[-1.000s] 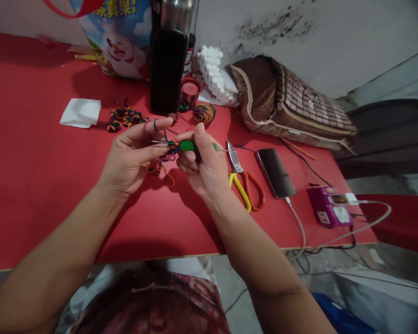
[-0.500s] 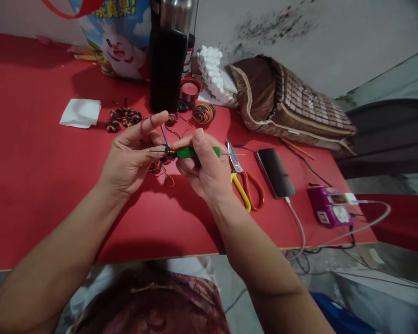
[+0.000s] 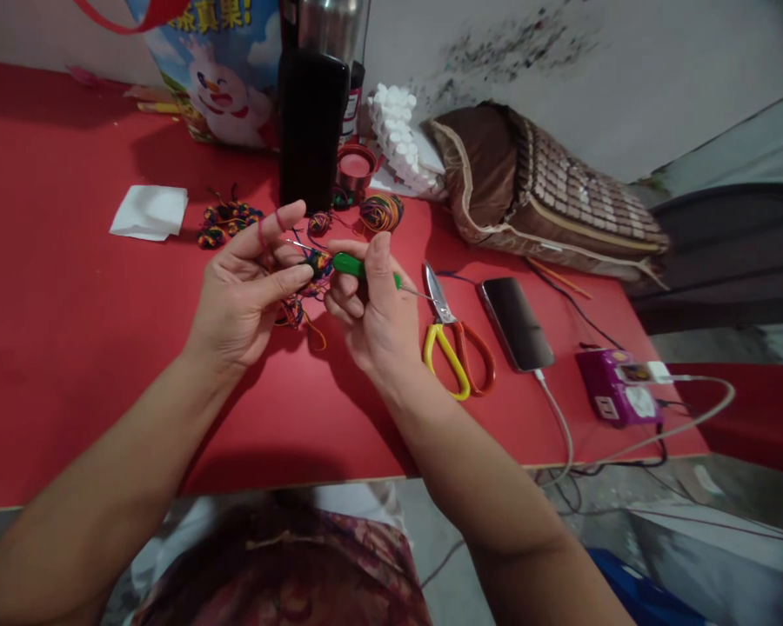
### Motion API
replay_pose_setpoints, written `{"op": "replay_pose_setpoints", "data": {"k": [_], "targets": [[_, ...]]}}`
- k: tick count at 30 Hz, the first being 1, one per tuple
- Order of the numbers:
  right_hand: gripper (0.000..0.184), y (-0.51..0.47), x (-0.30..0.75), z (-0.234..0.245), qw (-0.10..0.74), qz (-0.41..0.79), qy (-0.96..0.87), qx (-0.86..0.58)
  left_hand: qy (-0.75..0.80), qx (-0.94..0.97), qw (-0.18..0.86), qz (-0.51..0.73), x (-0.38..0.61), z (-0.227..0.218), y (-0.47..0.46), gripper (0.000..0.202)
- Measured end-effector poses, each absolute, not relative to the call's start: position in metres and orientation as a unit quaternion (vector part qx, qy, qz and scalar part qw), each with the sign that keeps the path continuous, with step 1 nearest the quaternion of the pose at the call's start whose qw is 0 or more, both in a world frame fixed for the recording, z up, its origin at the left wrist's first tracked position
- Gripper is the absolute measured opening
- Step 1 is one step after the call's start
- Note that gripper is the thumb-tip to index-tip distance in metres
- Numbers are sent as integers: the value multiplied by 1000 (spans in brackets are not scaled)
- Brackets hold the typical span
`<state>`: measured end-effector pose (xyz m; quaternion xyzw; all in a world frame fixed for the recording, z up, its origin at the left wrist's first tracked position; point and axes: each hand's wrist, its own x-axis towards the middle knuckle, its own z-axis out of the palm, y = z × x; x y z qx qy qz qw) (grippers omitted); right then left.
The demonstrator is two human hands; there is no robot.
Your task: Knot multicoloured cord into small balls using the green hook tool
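Observation:
My left hand [image 3: 248, 283] pinches a small multicoloured crochet piece [image 3: 314, 263] between thumb and fingers, with yarn looped over its raised forefinger. My right hand [image 3: 373, 309] grips a green-handled crochet hook [image 3: 351, 264], its metal tip pushed into the piece. Both hands hover just above the red table [image 3: 71, 304]. A loose tail of the coloured yarn [image 3: 295, 313] hangs below the piece onto the table.
Yellow and orange scissors [image 3: 453, 343] lie right of my right hand, then a dark phone [image 3: 515, 323] on a cable and a purple charger [image 3: 617, 396]. Behind are a yarn ball [image 3: 382, 211], finished crochet bits [image 3: 225, 222], a white tissue [image 3: 149, 211], a black flask [image 3: 311, 126] and a brown cushion [image 3: 548, 191].
The hook has tilted, its tip now higher and further into the piece. My left forefinger has lowered a little with the yarn over it. Both hands shifted slightly left.

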<state>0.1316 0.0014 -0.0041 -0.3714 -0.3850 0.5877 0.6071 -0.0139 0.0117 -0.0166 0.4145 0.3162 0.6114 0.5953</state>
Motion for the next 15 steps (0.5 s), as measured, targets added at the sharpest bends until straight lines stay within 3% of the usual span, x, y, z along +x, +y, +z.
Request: {"op": "replay_pose_setpoints", "data": {"k": [8,15], "targets": [[55,-9,140,-5,588,566,-455,-356,297,373,622,621,-12,-15,14,59],[54,1,136,-1,622,570,-390,-369,308,392,599,626,-5,-14,9,56]]}}
